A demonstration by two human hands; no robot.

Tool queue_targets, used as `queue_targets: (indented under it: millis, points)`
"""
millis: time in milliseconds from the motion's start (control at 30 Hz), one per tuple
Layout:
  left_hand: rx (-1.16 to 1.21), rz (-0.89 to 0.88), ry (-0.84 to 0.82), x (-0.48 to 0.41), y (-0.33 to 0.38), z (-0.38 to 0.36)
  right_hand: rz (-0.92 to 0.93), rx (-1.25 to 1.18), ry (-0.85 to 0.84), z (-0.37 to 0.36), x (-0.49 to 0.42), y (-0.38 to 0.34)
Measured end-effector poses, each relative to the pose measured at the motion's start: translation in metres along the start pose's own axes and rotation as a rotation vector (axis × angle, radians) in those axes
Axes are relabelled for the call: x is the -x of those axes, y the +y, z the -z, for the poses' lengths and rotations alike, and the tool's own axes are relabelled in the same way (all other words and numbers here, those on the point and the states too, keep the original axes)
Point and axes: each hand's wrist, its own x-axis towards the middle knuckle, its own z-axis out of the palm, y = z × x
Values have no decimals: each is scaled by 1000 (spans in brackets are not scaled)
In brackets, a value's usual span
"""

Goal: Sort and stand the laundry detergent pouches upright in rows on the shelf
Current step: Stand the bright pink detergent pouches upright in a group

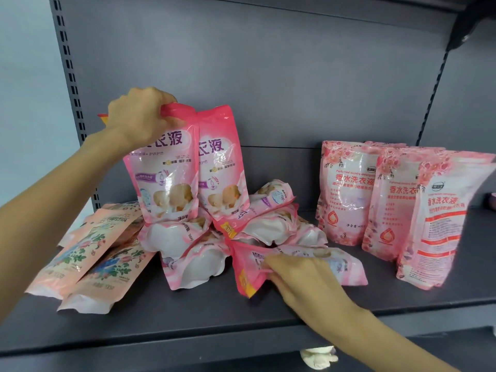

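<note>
Your matte dark grey metal shelf (188, 318) carries everything. At its right stand three plump rose-printed pink plastic pouches (346, 194), upright and touching. In the middle lies a heap of glossy pink-and-white pouches (268, 226), creased and bulging. At the left, flat peach floral pouches (88, 253) lie overlapped. Your left hand (139, 119) grips the crimped top of an upright glossy pink pouch (166, 173) on the heap, with a twin pouch (222, 173) just beside it. Your right hand (298, 275) pinches the edge of the front fallen pink pouch (346, 267).
</note>
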Motion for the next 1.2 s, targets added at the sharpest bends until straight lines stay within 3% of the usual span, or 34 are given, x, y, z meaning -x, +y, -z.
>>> queue_targets:
  millis: [333,533,600,867,1067,1200]
  points:
    - [10,-9,-13,0,4,2,-396,-709,435,54,-19,42]
    - [6,-27,-21,0,3,3,-549,-816,670,58,-13,76]
    - [5,-32,-28,0,4,3,-584,-712,713,64,-8,88]
    - [1,-20,-31,-3,4,3,-556,-202,360,115,-11,94]
    - [10,-19,-54,-3,6,6,-690,-251,-54,157,-38,108]
    - [9,-27,-65,-2,8,8,-695,-234,-132,167,-51,111]
